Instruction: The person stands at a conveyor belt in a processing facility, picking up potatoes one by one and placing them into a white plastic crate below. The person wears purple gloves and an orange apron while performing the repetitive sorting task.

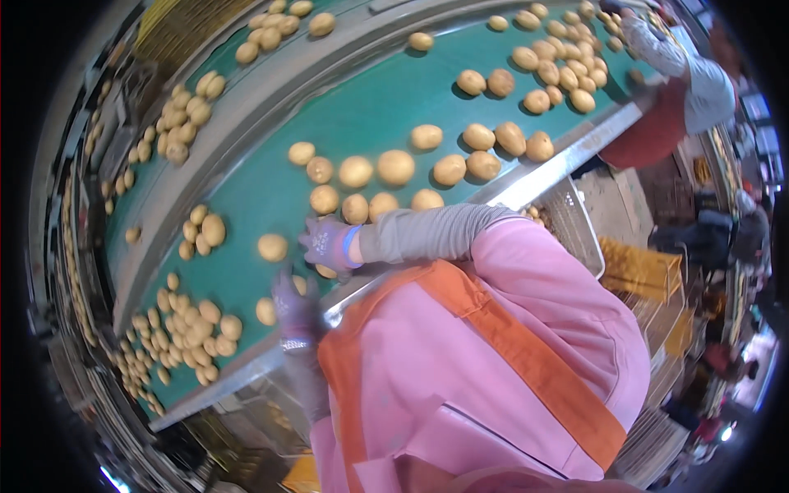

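A green conveyor belt point(246, 203) carrying many loose potatoes runs before me. My left hand point(296, 305), in a purple-grey knit glove, is at the belt's near side. One potato point(299, 284) shows between its thumb and fingers, and another potato point(265, 311) lies just left of it. Slightly farther over, my right hand point(330, 243) is palm down in a similar glove, its fingers pointing left. Part of a potato point(325, 271) shows beneath it; its palm is hidden. A single potato point(272, 248) lies left of the right hand. Blur hides whether either hand grips anything.
A metal rail point(530, 179) edges the belt on my side. Beyond a grey divider point(203, 117) runs another lane with potatoes. A co-worker's sleeved arm point(656, 46) reaches over the belt at upper right. Below the rail are a pale crate point(592, 240) and yellow crates point(641, 268).
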